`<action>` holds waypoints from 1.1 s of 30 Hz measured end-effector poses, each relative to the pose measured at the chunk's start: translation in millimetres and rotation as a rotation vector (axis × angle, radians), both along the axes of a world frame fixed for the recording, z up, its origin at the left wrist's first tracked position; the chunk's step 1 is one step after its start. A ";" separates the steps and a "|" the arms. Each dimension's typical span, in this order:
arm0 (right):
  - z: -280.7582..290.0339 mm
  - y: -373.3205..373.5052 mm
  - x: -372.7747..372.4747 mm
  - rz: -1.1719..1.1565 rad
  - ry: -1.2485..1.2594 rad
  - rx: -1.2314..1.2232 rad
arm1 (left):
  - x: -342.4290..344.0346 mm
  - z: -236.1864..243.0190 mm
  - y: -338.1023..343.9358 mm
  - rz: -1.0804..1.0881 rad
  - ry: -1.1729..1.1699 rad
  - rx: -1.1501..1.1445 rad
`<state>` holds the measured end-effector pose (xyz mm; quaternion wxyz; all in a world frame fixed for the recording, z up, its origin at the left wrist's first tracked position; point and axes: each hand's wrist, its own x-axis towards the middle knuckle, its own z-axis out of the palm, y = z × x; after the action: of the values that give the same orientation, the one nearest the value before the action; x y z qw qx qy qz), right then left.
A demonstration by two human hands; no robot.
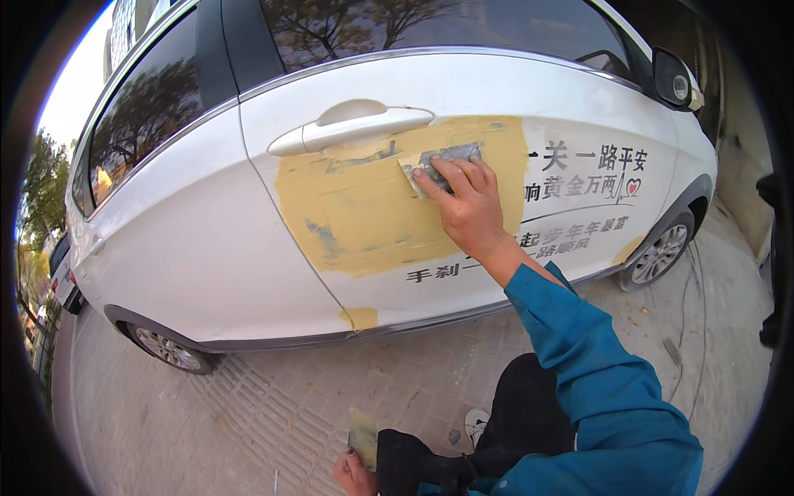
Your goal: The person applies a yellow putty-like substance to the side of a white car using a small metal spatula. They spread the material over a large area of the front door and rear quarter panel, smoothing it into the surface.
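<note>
A large patch of yellow body filler point(364, 219) covers the white car door point(579, 95) below its handle point(351, 128), with grey spots showing through. My right hand point(470, 202) presses a flat putty spreader point(447, 157) against the upper part of this patch. The spreader is grey with yellow smears, and my fingers lie across its face. Down by my knee, my left hand point(356, 473) grips a thin flat plate smeared with yellow filler point(363, 438). Part of that hand is cut off by the lower edge.
Black lettering and a small red heart mark the door right of the patch. Smaller filler patches sit at the door's bottom corner point(360, 318) and by the front wheel point(657, 252). A side mirror point(674, 78) juts out. Cables and a small block point(672, 351) lie on the paving.
</note>
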<state>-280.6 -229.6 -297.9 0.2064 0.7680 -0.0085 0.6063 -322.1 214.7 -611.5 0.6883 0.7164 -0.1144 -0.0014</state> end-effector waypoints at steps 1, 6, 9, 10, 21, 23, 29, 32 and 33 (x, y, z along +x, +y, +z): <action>-6.0 2.5 -5.3 -0.006 0.027 0.013 | 0.3 -0.3 0.0 -0.008 0.004 0.000; -10.1 3.6 -33.8 -0.003 0.070 0.011 | 5.7 -4.3 0.9 -0.009 0.033 -0.033; 13.3 -16.5 -40.0 -0.024 -0.035 -0.033 | 8.4 -5.8 1.3 -0.016 -0.003 -0.056; 22.3 -25.3 -40.8 -0.038 -0.068 -0.041 | 8.8 -5.5 1.0 -0.026 -0.004 -0.038; -7.3 -36.8 -51.5 -0.028 0.048 0.023 | 12.4 -12.2 -2.7 -0.076 -0.003 0.009; -12.1 -31.8 -62.0 -0.032 0.081 0.030 | 13.4 -14.7 -2.2 -0.071 0.011 -0.063; 24.8 -50.3 -72.5 -0.054 -0.089 -0.042 | 8.3 8.9 5.0 -0.019 0.258 0.256; 39.8 -56.3 -60.3 -0.032 -0.110 -0.078 | 0.2 23.5 1.3 0.019 0.257 0.429; 42.2 -56.9 -54.0 -0.025 -0.107 -0.083 | -2.1 25.4 -1.3 0.043 0.220 0.424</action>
<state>-334.5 -286.5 -255.8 0.2448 0.7252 -0.0037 0.6435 -324.1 213.4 -586.1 0.5305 0.8427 -0.0206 -0.0890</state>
